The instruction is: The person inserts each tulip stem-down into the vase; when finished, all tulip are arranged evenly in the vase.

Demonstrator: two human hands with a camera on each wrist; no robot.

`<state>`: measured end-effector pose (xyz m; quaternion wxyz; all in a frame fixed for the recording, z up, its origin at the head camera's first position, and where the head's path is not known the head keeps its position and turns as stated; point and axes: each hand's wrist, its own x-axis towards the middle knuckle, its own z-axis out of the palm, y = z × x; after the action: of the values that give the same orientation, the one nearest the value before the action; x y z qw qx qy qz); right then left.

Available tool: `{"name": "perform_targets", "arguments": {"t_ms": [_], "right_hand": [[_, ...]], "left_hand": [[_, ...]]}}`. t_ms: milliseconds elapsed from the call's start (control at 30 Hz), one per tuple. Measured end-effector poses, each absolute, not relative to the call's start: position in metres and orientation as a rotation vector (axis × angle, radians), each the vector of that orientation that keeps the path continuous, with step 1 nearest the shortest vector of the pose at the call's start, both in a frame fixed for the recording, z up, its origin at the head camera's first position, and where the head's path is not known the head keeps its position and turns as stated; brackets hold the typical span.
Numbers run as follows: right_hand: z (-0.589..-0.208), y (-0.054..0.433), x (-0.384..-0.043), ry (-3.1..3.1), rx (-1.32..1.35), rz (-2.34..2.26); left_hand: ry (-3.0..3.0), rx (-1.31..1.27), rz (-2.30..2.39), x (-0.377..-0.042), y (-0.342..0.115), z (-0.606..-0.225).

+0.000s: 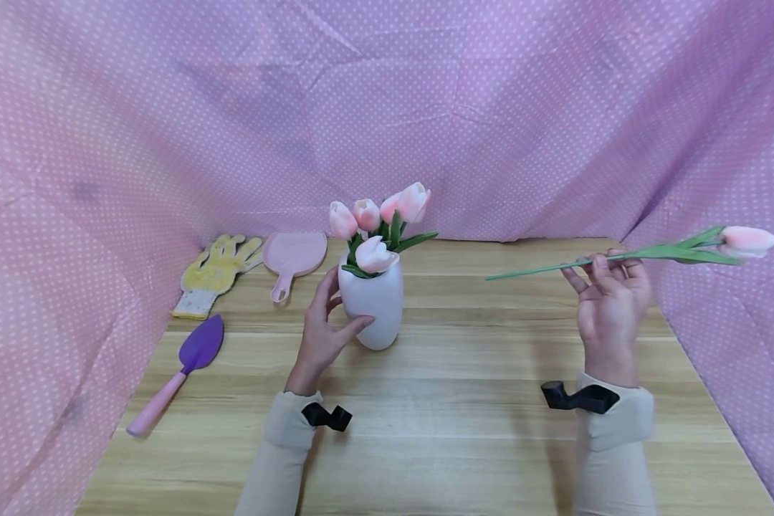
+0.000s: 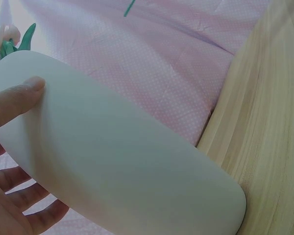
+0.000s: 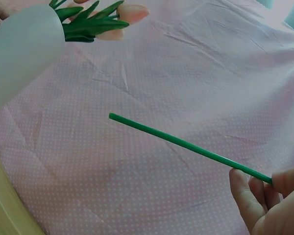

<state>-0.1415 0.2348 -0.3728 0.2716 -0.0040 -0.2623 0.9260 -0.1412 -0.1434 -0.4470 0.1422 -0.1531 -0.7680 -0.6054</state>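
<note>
A white vase [image 1: 375, 308] stands on the table with several pink tulips [image 1: 375, 254] in its mouth. My left hand [image 1: 322, 333] grips the vase from its left side, the thumb [image 2: 19, 100] lying across the front and the other fingers curving behind. Off to the right, my right hand [image 1: 613, 312] pinches a single pink tulip [image 1: 748, 242] by its green stem, above the table. This tulip lies nearly level, its blossom pointing right and the bare stem end [image 3: 112, 116] pointing left toward the vase.
At the left of the wooden table [image 1: 464, 430] lies a trowel [image 1: 200, 345] with a purple blade and pink handle. Behind it are a yellow and white glove [image 1: 209, 276] and a pink paddle-shaped dustpan-like piece [image 1: 294, 254]. Pink dotted cloth [image 1: 387, 115] hangs around the table.
</note>
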Motion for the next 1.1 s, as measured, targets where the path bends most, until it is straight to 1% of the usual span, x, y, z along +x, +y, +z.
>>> {"name": "perform_targets", "arguments": {"t_ms": [300,533,767,1100], "right_hand": [[-0.365,0.211,-0.141,-0.624,0.048,2.437],[-0.359,0.188,-0.138,-0.608,0.142,2.453],[-0.356,0.161,-0.14,-0.746,0.207,2.404],[-0.352,0.132,-0.145,-0.767,0.295,2.441]], "left_hand": [[-2.209,-0.445,-1.752,-0.141,-0.143,-0.446],[-2.212,-0.44,-1.755,-0.141,-0.143,-0.446],[-2.217,-0.428,-1.759,-0.141,-0.143,-0.446],[-2.221,-0.426,-1.753,-0.141,-0.143,-0.447]]}}
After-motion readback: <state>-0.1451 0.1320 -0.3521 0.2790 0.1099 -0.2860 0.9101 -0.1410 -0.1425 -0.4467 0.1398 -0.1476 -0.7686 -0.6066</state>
